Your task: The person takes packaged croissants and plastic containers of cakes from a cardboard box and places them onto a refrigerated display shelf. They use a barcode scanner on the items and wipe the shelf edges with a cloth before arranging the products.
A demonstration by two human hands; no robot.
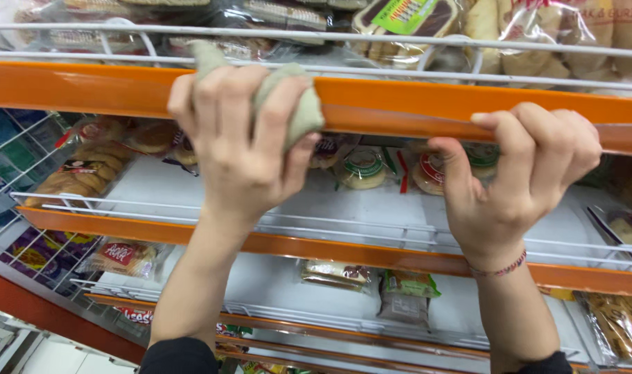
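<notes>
My left hand (pixel 240 138) grips a grey-green cloth (pixel 299 104) and presses it against the orange front strip (pixel 413 100) of an upper shelf. My right hand (pixel 520 173), with a thin braided band at the wrist, curls its fingers over the same orange strip further right and holds on to it. Both forearms reach up from the bottom of the view in dark sleeves.
White wire rails (pixel 371 38) run above the strip, with bagged breads and pastries (pixel 537 34) behind them. Lower white shelves (pixel 371 208) with orange edges hold wrapped round buns (pixel 361 170) and several packets (pixel 406 294). A wire side basket (pixel 25 173) of snacks stands at left.
</notes>
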